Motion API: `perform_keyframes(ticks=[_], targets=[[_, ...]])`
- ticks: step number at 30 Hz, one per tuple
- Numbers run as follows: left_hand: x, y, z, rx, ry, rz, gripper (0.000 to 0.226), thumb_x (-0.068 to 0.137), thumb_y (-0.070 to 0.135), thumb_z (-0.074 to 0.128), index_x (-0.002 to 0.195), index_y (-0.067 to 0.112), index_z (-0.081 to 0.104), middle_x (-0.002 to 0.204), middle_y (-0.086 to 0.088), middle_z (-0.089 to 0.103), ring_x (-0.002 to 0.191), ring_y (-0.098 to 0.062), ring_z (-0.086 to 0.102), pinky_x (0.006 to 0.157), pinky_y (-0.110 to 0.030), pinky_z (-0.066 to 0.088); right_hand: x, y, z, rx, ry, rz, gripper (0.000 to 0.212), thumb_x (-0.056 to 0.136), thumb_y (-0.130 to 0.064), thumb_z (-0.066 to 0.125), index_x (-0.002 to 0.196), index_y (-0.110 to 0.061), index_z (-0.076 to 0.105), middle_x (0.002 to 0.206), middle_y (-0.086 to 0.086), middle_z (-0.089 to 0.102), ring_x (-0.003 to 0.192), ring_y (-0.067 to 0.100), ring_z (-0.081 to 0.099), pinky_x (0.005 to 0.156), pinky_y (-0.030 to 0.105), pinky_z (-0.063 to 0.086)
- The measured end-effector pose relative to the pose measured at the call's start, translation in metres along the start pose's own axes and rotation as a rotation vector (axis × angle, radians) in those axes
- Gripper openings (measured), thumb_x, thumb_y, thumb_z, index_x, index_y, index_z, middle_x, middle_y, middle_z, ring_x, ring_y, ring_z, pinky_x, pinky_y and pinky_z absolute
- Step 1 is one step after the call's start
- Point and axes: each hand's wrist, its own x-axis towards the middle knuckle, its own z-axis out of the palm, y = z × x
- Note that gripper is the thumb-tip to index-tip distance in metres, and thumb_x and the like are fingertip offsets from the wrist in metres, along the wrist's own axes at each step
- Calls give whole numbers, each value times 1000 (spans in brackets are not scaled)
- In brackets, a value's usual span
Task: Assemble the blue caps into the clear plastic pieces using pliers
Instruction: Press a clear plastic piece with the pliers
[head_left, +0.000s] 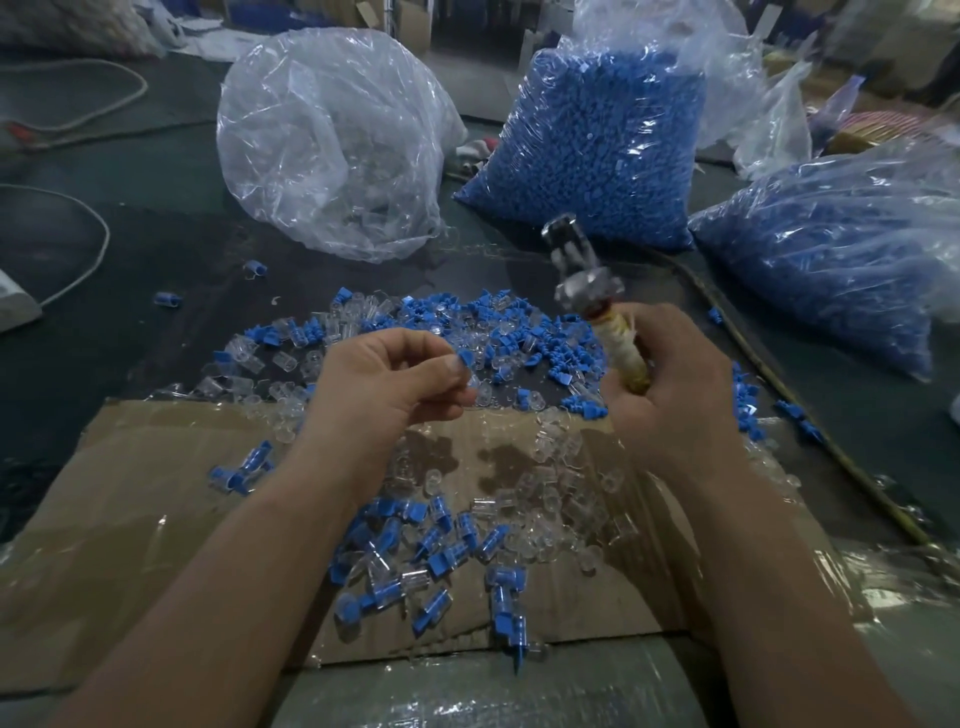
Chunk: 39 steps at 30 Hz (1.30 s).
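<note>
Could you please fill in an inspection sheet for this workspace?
Surface: dark table, taped cardboard in front.
Job's things: heap of caps and clear pieces; assembled ones on the cardboard.
Clutter: upright cap bag, lying cap bag, clear bag.
Hands: left hand pinches a cap; right hand grips the tool.
Cables: white cord left; yellowish cord right.
Surroundings: boxes behind, blurred.

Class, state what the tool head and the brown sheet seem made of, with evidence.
Shiny silver tool head: probably metal, polished, with bright glints. Flat brown sheet: cardboard, matte brown with a fold, seemingly under glossy clear film that reflects light.
</note>
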Motion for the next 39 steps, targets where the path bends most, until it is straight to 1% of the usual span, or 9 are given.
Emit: perform_keyframes(ticks=[3,6,11,14,19,24,30,35,39], targets=[[-1,-2,2,-7,0,49,8,77,-2,60,74,6,59,58,-2,66,57,-13,66,54,-18,52,1,0,2,-66,-115,5,34,66,-14,50,98,-10,58,84,-9,43,69,-3,40,60,12,27],[-2,-3,5,-5,23,115,11,79,-3,58,76,8,59,61,1,66,61,-13,66,58,-20,54,0,-1,4,-87,-263,61,36,69,-21,48,105,-17,53,83,-18,41,73,0,42,63,12,26],[-3,-3,7,9,74,207,9,78,0,59,77,9,59,62,3,67,61,-9,65,59,-19,54,-1,-4,6,-160,-416,33,39,74,-10,60,111,-16,51,96,-8,42,89,10,41,73,22,28],[-3,-2,8,8,91,240,11,67,13,62,76,10,59,62,4,67,60,-8,64,58,-18,53,-1,-9,7,-180,-462,9,40,74,-11,61,112,-16,50,98,-8,40,91,10,40,76,23,26],[-2,-4,7,53,106,248,11,78,1,61,76,12,60,63,4,67,60,-8,64,58,-17,52,-1,-12,6,-172,-492,9,43,75,-13,61,116,-16,49,100,-8,39,94,9,40,79,22,27],[-2,-4,7,72,117,250,15,81,-1,59,77,13,60,66,2,67,65,-11,65,60,-18,53,-3,-13,7,-145,-539,20,42,77,-15,61,117,-19,47,102,-8,40,98,10,41,81,22,29],[-5,-3,11,168,155,322,15,80,-3,60,77,12,60,74,-7,65,63,-10,63,60,-16,53,-2,-17,8,-113,-510,47,33,78,-12,60,108,-23,50,90,-11,42,87,9,44,68,23,32],[-6,-3,12,228,191,350,17,82,-3,60,77,14,58,74,-5,64,62,-6,62,60,-17,53,-2,-18,10,-105,-491,41,26,78,-11,59,92,-29,45,76,-17,42,72,1,41,64,16,32],[-7,-2,12,216,193,354,14,81,-1,61,77,13,59,73,-4,64,62,-8,62,60,-17,53,-3,-18,11,-109,-454,31,26,76,-10,59,85,-30,44,71,-18,41,68,-1,41,59,17,33]])
